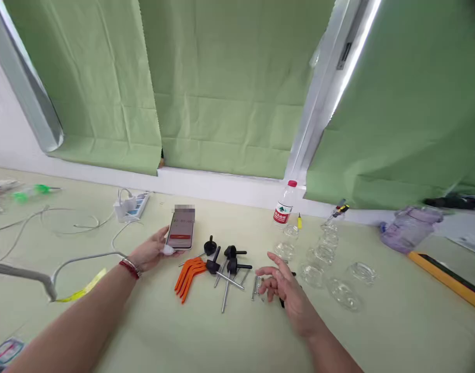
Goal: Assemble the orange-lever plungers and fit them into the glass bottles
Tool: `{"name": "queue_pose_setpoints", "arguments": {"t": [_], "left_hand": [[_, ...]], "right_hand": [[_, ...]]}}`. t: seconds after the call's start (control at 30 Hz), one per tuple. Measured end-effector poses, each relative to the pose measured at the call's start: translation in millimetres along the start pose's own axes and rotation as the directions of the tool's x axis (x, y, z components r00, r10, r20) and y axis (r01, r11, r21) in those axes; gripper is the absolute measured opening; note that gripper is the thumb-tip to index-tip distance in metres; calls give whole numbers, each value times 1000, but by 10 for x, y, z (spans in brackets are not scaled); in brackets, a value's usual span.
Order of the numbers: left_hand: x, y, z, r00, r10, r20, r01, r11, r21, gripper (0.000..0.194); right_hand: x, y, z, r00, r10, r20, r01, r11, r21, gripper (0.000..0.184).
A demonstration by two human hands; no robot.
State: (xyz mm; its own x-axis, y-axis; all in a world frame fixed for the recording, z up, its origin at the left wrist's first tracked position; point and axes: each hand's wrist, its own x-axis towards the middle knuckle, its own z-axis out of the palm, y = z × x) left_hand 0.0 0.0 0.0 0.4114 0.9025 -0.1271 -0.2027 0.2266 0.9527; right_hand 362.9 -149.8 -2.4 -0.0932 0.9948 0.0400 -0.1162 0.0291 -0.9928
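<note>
My left hand (155,252) grips the lower left edge of a smartphone (182,228), whose screen shows a timer and a red bar. A white plug (168,249) sits at the phone's bottom corner by my fingers. My right hand (282,285) is open, fingers loosely spread, over small metal screws (255,288) and a dark item partly hidden beneath it. Between the hands lie several orange bent parts (189,274) and several black knobs (232,266) with metal rods (225,295).
Clear plastic dishes (344,293) stand right of my right hand. Behind are a water bottle (284,204), screwdrivers (340,208) and a purple jug (410,228). A yellow level (450,280) lies far right. At left are a power strip (138,205), cables and a grey metal arm (23,273).
</note>
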Motion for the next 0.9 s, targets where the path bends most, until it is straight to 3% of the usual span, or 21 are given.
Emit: {"name": "queue_pose_setpoints", "arguments": {"t": [0.3,0.57,0.73,0.9], "left_hand": [[102,-69,-106,977,-213,-2,213,977,10,89],[132,-24,-127,966,-245,-85,251,966,66,79],[101,9,-65,949,-212,-235,254,953,164,71],[107,-79,29,883,-98,-459,288,885,365,67]], "right_hand": [[-35,-3,-25,1000,-18,5,18,1000,12,50],[-29,6,-28,999,-38,5,38,999,-5,50],[-23,-6,-38,999,-48,7,48,999,-14,49],[-26,-19,-32,998,-66,-4,66,998,-4,51]]}}
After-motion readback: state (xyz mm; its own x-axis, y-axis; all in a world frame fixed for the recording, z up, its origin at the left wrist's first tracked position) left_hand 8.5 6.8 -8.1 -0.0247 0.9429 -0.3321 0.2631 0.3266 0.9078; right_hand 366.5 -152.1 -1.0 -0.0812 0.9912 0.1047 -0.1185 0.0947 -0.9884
